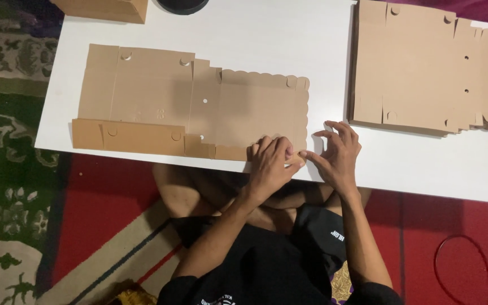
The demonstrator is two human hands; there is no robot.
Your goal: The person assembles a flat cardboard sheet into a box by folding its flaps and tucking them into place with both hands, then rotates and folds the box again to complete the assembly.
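**Both hands at the lower right corner of a flat cardboard box blank**

Head view, looking down at a white table (pixel 266 25) running across the top two-thirds of the frame. A flat brown cardboard blank (pixel 187 104) lies unfolded in the centre left, long side across the frame, with scalloped edges at its right end and small round holes and half-moon cuts along the crease lines. Its bottom strip (pixel 125 137) is folded up or over along the near edge (darker brown than the rest).

Left hand (pixel 269 164) sits at the lower centre, fingers curled and pressed together on the blank's lower right corner, knuckles up; it covers the flap there, so whether it pinches the card or only presses it down, cannot tell. Right hand (pixel 337 152) is just beside it to the right, fingers spread, thumb and forefinger reaching left to touch the same corner of the blank by the left hand's fingertips; the other fingers rest on or hover just over the bare table.

Upper right of the frame: a stack of flat blanks (pixel 425 68) of the same kind, well apart from the hands. Upper left edge: part of a brown cardboard box (pixel 108 8), and next to it a dark round object (pixel 182 4), cut off by the frame.

Below the table: the person's crossed legs, black clothing, and a red patterned carpet (pixel 425 226) with green at the far left.
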